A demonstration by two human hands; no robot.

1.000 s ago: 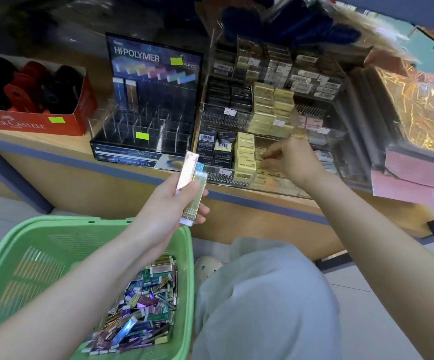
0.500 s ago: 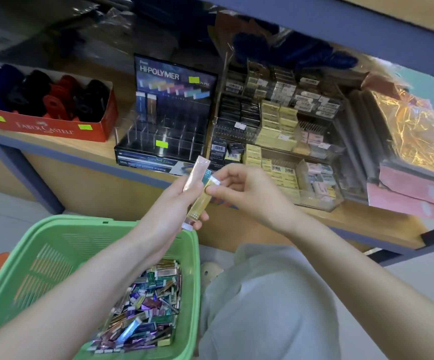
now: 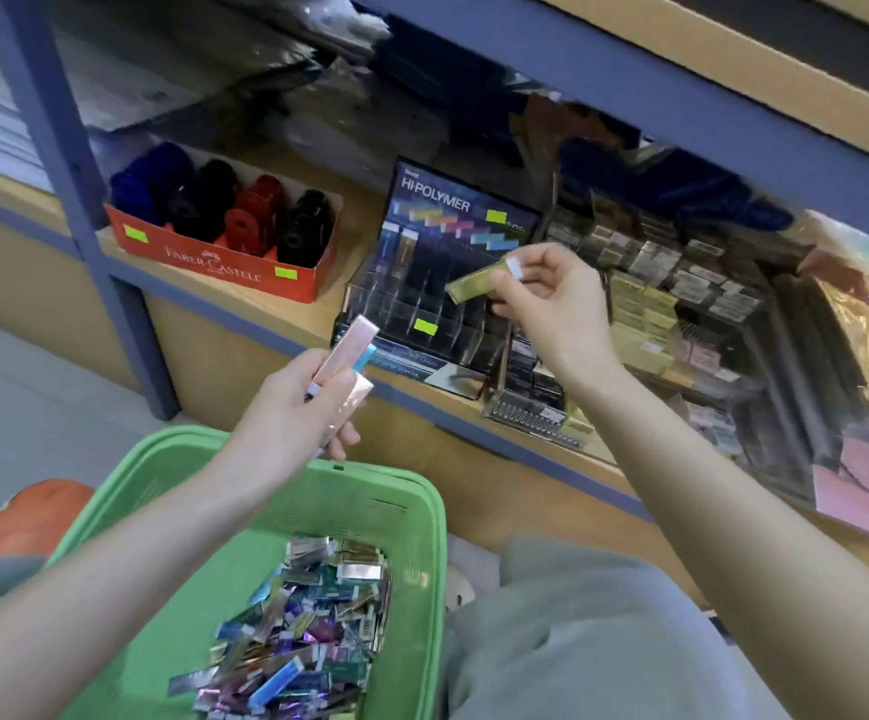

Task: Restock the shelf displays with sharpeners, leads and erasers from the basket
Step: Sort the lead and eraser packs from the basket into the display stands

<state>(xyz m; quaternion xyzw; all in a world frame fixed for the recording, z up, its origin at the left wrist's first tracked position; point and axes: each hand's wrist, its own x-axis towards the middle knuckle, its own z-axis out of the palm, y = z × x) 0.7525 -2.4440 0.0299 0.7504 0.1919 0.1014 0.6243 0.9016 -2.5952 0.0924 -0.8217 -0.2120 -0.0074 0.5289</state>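
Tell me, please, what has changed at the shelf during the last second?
The right grip left the eraser display, came to the left grip, pinched the gold lead case and carried it up toward the Hi-Polymer display. The left grip still holds the pink lead cases above the green basket.

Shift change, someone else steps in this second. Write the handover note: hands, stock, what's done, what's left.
Right hand: pinches a gold lead case in front of the Hi-Polymer display.
Left hand: holds a few pink lead cases above the green basket.
Stock: a loose pile of cases lies in the basket. Sharpeners sit in the red box.
Done: the tiered racks right of the display look well filled.
Left: the display's clear slots are mostly bare. Slot the gold case, then the pink ones, then work through the pile.
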